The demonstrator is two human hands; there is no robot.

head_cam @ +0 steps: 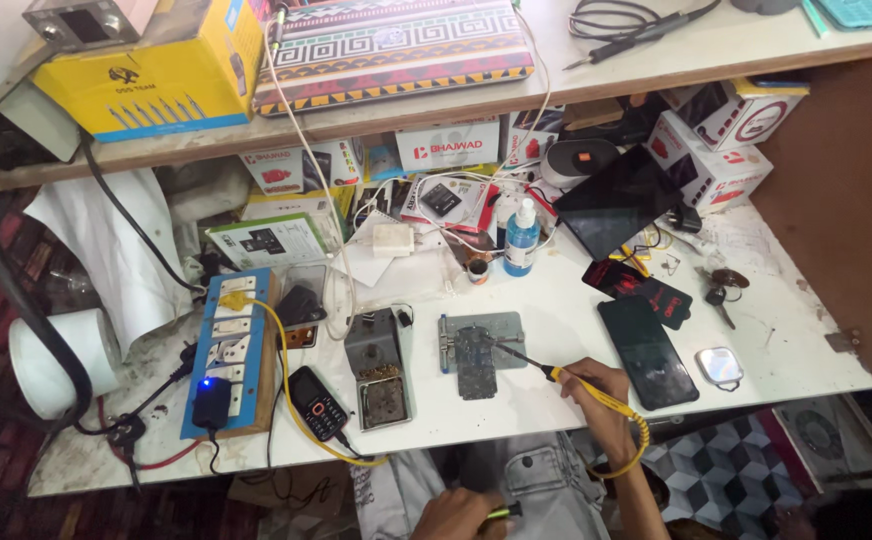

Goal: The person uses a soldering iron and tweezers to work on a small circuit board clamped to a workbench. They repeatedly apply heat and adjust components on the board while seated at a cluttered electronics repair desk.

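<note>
The right hand is closed round the yellow handle of a soldering iron; the iron's long axis runs up and to the left from the hand, its tip touching or just over the circuit board; the board lies clamped in a metal holder on the desk, its long axis pointing away from the person; the left hand is low at the frame's bottom edge, closed on a small green-tipped tool, well apart from the board; the right hand is the nearer.
</note>
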